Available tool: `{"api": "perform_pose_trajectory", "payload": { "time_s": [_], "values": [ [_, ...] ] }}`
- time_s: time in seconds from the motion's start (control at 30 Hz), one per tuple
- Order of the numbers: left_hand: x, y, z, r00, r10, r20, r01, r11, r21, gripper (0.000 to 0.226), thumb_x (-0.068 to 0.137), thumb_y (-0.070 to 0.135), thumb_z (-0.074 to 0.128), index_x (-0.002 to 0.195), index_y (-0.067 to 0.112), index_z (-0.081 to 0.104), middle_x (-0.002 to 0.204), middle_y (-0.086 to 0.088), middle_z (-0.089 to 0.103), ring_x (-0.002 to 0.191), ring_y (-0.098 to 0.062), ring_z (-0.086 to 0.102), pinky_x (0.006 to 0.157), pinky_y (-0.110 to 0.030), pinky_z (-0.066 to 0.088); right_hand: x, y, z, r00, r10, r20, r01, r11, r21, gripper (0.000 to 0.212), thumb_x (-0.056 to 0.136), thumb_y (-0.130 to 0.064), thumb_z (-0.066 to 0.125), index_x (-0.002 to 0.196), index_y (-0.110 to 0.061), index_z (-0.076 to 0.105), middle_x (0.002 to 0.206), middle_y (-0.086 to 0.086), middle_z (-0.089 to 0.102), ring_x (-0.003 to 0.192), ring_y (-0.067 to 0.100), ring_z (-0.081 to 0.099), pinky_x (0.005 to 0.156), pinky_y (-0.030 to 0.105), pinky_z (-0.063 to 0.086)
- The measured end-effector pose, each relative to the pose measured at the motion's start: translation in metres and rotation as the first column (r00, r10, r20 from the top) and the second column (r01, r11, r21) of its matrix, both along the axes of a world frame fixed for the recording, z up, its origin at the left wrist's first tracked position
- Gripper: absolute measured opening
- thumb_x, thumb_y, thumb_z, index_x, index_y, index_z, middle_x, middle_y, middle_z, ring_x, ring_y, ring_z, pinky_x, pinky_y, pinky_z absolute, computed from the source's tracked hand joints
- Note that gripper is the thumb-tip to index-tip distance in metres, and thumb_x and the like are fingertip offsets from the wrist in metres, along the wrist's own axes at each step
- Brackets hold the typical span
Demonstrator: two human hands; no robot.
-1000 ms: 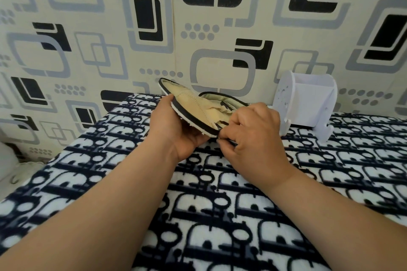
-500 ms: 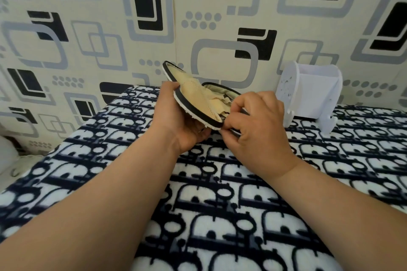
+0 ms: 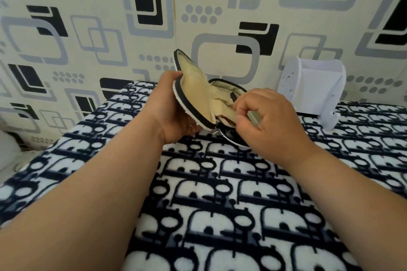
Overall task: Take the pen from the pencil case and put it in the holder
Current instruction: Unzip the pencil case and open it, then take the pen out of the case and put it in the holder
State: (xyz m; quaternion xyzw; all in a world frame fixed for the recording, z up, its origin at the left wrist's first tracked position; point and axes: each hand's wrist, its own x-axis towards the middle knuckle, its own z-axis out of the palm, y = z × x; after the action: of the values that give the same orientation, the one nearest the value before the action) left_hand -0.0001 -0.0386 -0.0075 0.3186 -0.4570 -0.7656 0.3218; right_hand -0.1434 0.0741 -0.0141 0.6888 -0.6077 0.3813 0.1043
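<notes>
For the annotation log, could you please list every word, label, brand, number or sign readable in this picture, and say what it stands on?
None can be read.
Blanket: a repeated dark pattern, not legible lettering.
Wallpaper: only squares and dots.
Pencil case, held by the left hand: no label shows.
Holder: faint marks on its side, too small to read.

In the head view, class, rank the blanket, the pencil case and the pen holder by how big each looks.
1. Blanket, by far the largest; it fills the lower picture.
2 and 3. Pencil case and pen holder look about alike; the case is nearer and partly hidden by the hands, so no firm ranking.
</notes>
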Motion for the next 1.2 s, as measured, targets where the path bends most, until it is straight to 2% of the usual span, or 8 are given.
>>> {"api": "perform_pose_trajectory", "payload": {
  "time_s": [0.13,0.33,0.63,0.77,0.83,1.03,1.13,1.2],
  "values": [
    [0.006,0.001,0.004,0.994,-0.082,-0.072,0.084,0.996,0.026,0.056,0.082,0.051,0.036,0.048,0.019,0.066,0.05,-0.003,0.063,0.043,-0.019,0.061,0.047,-0.026,0.051,-0.01,-0.001,0.001,0.997,-0.071,0.028,0.072,0.997,-0.036,0.013,0.078,-0.012,0.055,0.065,-0.013,0.06,0.066,0.002,0.061,0.068,0.02,0.052,0.07,0.033,0.038],
    [0.008,0.006,0.009,0.996,-0.087,0.028,0.088,0.995,-0.05,0.06,0.084,0.043,0.035,0.033,0.019,0.057,0.038,0.002,0.054,0.034,-0.013,0.054,0.04,-0.019,0.045,-0.013,-0.003,-0.003,0.99,-0.094,0.104,0.09,0.995,0.036,0.015,0.079,-0.016,0.057,0.064,-0.019,0.06,0.067,-0.006,0.06,0.069,0.012,0.053,0.066,0.024,0.037],
    [0.023,0.004,0.015,0.873,0.335,0.355,-0.205,0.912,-0.355,0.021,0.081,0.018,0.048,0.061,0.012,0.05,0.035,0.003,0.046,0.027,-0.01,0.041,0.035,-0.013,0.034,-0.023,-0.007,-0.007,0.969,-0.192,0.157,0.171,0.976,0.137,0.016,0.078,-0.019,0.057,0.064,-0.021,0.065,0.067,-0.018,0.062,0.071,0.0,0.055,0.061,0.007,0.037],
    [0.03,-0.008,0.013,0.754,0.441,0.486,-0.145,0.834,-0.532,0.007,0.08,0.01,0.053,0.074,0.012,0.055,0.075,-0.006,0.051,0.056,-0.015,0.044,0.053,-0.029,0.039,-0.024,-0.008,-0.007,0.96,-0.213,0.184,0.183,0.969,0.167,0.017,0.078,-0.02,0.056,0.063,-0.022,0.064,0.064,-0.017,0.062,0.062,0.002,0.055,0.061,0.017,0.042],
    [0.028,-0.011,0.01,0.712,0.5,0.494,-0.121,0.779,-0.615,0.009,0.082,0.009,0.052,0.083,0.017,0.057,0.086,-0.003,0.051,0.064,-0.013,0.045,0.056,-0.027,0.036,-0.024,-0.008,-0.007,0.954,-0.222,0.199,0.188,0.966,0.178,0.016,0.077,-0.021,0.056,0.064,-0.022,0.065,0.066,-0.017,0.062,0.061,0.002,0.054,0.061,0.018,0.043],
    [0.02,-0.011,0.0,0.604,0.561,0.567,0.002,0.71,-0.704,0.017,0.08,0.016,0.051,0.071,0.028,0.046,0.072,0.004,0.046,0.076,-0.02,0.044,0.058,-0.026,0.032,-0.024,-0.009,-0.008,0.957,-0.221,0.188,0.181,0.961,0.21,0.015,0.079,-0.021,0.058,0.066,-0.022,0.066,0.065,-0.017,0.062,0.062,0.002,0.054,0.061,0.017,0.042],
    [0.019,-0.011,-0.001,0.516,0.607,0.604,0.074,0.671,-0.738,0.036,0.082,0.02,0.051,0.117,0.025,0.057,0.12,-0.004,0.06,0.108,-0.026,0.052,0.081,-0.029,0.039,-0.025,-0.01,-0.009,0.957,-0.223,0.183,0.183,0.96,0.213,0.015,0.079,-0.022,0.059,0.066,-0.024,0.065,0.066,-0.018,0.061,0.063,0.001,0.054,0.061,0.015,0.041],
    [0.019,-0.012,-0.001,0.453,0.646,0.614,0.114,0.641,-0.759,0.047,0.08,0.022,0.052,0.126,0.029,0.051,0.13,-0.006,0.054,0.114,-0.029,0.051,0.095,-0.041,0.042,-0.025,-0.01,-0.009,0.957,-0.228,0.181,0.188,0.958,0.214,0.015,0.079,-0.022,0.059,0.066,-0.024,0.066,0.066,-0.018,0.061,0.063,0.001,0.054,0.061,0.014,0.04]
  ]
}}
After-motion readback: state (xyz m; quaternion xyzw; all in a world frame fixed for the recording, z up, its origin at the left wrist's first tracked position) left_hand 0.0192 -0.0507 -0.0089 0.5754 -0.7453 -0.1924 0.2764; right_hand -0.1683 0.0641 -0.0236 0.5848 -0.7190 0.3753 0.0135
